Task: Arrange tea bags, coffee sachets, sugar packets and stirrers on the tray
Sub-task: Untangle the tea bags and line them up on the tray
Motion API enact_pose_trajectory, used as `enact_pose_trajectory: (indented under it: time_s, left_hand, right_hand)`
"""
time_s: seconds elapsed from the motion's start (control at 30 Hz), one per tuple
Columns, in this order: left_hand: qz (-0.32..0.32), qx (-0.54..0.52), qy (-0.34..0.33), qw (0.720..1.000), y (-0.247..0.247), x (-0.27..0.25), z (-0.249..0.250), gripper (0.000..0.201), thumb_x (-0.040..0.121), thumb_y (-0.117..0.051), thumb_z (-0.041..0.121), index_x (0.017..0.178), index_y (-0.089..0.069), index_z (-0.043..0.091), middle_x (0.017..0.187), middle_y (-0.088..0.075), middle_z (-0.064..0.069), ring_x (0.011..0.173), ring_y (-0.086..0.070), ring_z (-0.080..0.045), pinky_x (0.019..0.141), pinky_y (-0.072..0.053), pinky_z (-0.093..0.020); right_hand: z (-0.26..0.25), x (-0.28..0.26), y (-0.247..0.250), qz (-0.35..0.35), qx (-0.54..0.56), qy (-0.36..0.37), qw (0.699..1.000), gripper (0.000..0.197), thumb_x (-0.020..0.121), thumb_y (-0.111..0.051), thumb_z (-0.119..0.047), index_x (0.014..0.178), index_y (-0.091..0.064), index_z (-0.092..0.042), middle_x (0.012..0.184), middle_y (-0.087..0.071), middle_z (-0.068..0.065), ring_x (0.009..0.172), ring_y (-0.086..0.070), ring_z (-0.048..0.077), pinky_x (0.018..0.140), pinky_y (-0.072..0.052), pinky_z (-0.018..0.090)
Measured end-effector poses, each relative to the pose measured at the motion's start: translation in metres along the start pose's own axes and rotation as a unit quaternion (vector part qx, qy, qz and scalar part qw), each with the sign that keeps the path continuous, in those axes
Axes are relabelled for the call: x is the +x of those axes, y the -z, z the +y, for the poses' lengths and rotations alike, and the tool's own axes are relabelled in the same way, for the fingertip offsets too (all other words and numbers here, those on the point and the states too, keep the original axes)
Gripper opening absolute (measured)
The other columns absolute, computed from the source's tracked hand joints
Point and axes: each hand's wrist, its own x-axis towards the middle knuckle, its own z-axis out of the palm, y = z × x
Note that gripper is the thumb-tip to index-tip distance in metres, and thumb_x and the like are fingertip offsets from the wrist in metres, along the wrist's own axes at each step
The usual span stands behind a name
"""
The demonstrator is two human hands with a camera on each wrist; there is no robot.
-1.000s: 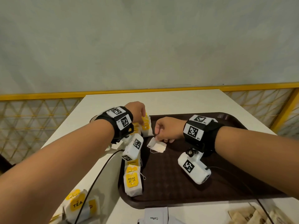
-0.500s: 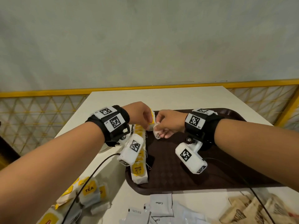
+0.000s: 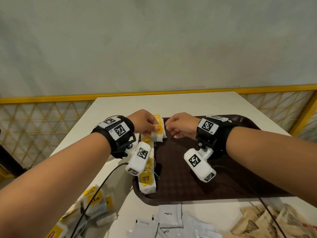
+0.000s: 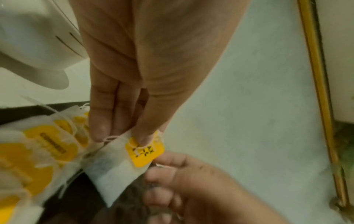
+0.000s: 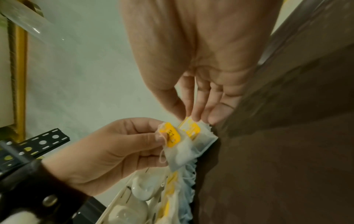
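Head view, going left to right: my left hand (image 3: 145, 123) pinches the top edge of a white paper tea bag with a yellow tag (image 3: 158, 133), thumb and fingertips (image 4: 142, 136) closed right at the tag and string. The bag hangs off that pinch, long axis pointing down and a bit toward me, its lower end over the far end of the overlapping row of yellow-tagged tea bags (image 3: 147, 179) that runs along the left edge of the dark brown plastic tray (image 3: 240, 186). So the slot it needs is straight below my left fingers, and that hand is clearly the nearer one.

Just right of it, my right hand (image 3: 181, 126) sits over the tray's far left corner. On the right wrist cam its fingers (image 5: 197, 112) look like they nip the top of a second yellow-tagged bag (image 5: 193, 130), the last one in the row, touching the hanging bag. I reckon that's to steady the row while the left lowers its bag on.
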Motion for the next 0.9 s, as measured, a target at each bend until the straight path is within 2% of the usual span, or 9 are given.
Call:
enact_pose_trajectory:
  time_s: [0.13,0.27,0.37,0.43,0.47,0.6,0.7,0.77,0.9]
  left_hand:
    - [-0.008,-0.017,-0.003,1.000,0.001,0.003,0.000,0.009,0.083,-0.070,0.006,0.090,-0.070,0.011,0.076,-0.067,-0.001,0.070,-0.063,-0.012,0.077,-0.055,-0.029]
    - [-0.030,-0.011,-0.003,0.999,-0.002,0.005,0.001,0.011,0.081,-0.070,0.002,0.079,-0.067,0.013,0.074,-0.069,-0.005,0.073,-0.066,-0.017,0.075,-0.056,-0.031]
    - [-0.011,0.099,-0.028,0.995,-0.005,0.009,0.007,0.006,0.085,-0.068,0.012,0.089,-0.071,0.014,0.080,-0.066,0.001,0.075,-0.061,-0.012,0.073,-0.050,-0.024]
    - [-0.009,0.138,-0.036,0.990,-0.005,0.011,0.010,0.009,0.085,-0.068,0.015,0.094,-0.072,0.015,0.084,-0.065,0.003,0.080,-0.059,-0.012,0.079,-0.050,-0.027]
    - [-0.013,0.141,-0.038,0.989,-0.004,0.013,0.011,0.009,0.084,-0.070,0.015,0.093,-0.072,0.016,0.082,-0.064,0.005,0.078,-0.059,-0.010,0.078,-0.050,-0.026]
    - [0.004,0.166,-0.037,0.985,-0.005,0.017,0.010,0.006,0.082,-0.072,0.014,0.087,-0.071,0.015,0.073,-0.059,0.011,0.068,-0.053,-0.002,0.060,-0.040,-0.016]
    - [0.023,0.189,-0.026,0.981,-0.006,0.020,0.010,0.009,0.083,-0.070,0.013,0.091,-0.073,0.014,0.082,-0.063,0.007,0.075,-0.055,-0.007,0.067,-0.043,-0.019]
    - [0.031,0.197,-0.013,0.980,-0.007,0.022,0.010,0.010,0.084,-0.069,0.013,0.092,-0.073,0.014,0.086,-0.065,0.004,0.082,-0.057,-0.010,0.074,-0.046,-0.024]
    - [0.030,0.226,0.013,0.974,-0.008,0.023,0.012,0.011,0.083,-0.070,0.015,0.094,-0.073,0.014,0.099,-0.069,0.000,0.093,-0.063,-0.017,0.080,-0.050,-0.027]
  right_hand:
    - [0.012,0.003,0.001,-0.066,-0.065,0.006,0.996,0.026,0.079,-0.071,-0.004,0.096,-0.062,-0.021,0.102,-0.065,0.012,0.079,-0.059,0.016,0.063,-0.049,0.026]
    - [0.017,0.006,0.001,-0.035,-0.070,0.016,0.997,0.023,0.076,-0.076,-0.004,0.089,-0.063,-0.018,0.088,-0.067,0.007,0.076,-0.064,0.014,0.065,-0.052,0.025]
    - [0.020,0.008,0.000,-0.033,-0.046,0.009,0.998,0.019,0.078,-0.072,0.002,0.086,-0.062,-0.013,0.077,-0.065,0.006,0.067,-0.063,0.012,0.064,-0.055,0.024]
    - [0.021,0.009,-0.004,-0.032,-0.043,0.007,0.999,0.020,0.078,-0.072,0.002,0.087,-0.062,-0.013,0.078,-0.064,0.006,0.069,-0.062,0.012,0.067,-0.055,0.025]
    - [0.022,0.010,-0.007,-0.027,-0.037,0.009,0.999,0.021,0.077,-0.073,0.002,0.086,-0.061,-0.013,0.080,-0.063,0.007,0.071,-0.061,0.012,0.068,-0.055,0.025]
    - [0.023,0.015,-0.013,-0.007,-0.014,0.018,1.000,0.026,0.075,-0.074,0.005,0.082,-0.060,-0.016,0.090,-0.064,0.011,0.077,-0.061,0.015,0.070,-0.055,0.028]
    - [0.023,0.020,-0.014,0.031,-0.043,0.016,0.998,0.025,0.074,-0.077,0.002,0.079,-0.059,-0.015,0.094,-0.065,0.015,0.082,-0.063,0.021,0.074,-0.059,0.035]
    - [0.022,0.021,-0.014,0.050,-0.056,0.017,0.997,0.029,0.071,-0.081,-0.002,0.075,-0.055,-0.014,0.083,-0.061,0.010,0.079,-0.062,0.021,0.070,-0.059,0.035]
    - [0.017,0.019,-0.014,0.000,-0.134,0.030,0.990,0.031,0.066,-0.085,-0.005,0.066,-0.055,-0.013,0.072,-0.059,0.006,0.067,-0.059,0.018,0.066,-0.057,0.030]
